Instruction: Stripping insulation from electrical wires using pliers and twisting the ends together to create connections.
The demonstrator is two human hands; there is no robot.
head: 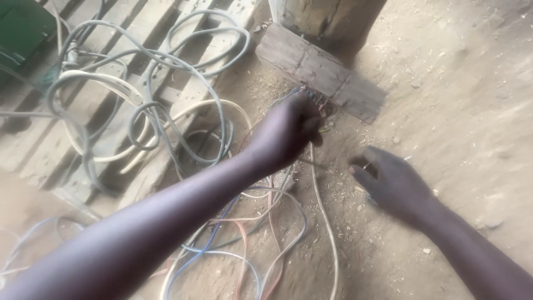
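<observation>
My left hand reaches forward over the dirt floor, fingers closed around a bundle of thin coloured wires at the near edge of a small wooden board. My right hand hovers low over the sandy ground to the right, fingers spread; something thin and small shows between the fingertips, too small to tell what. Loose wires, red, blue and white, trail from under my left wrist toward me.
A tangle of thick grey and white cables lies over a wooden pallet at the left. A wooden post rises behind the board. A green object sits top left. Sawdust and dirt cover the floor.
</observation>
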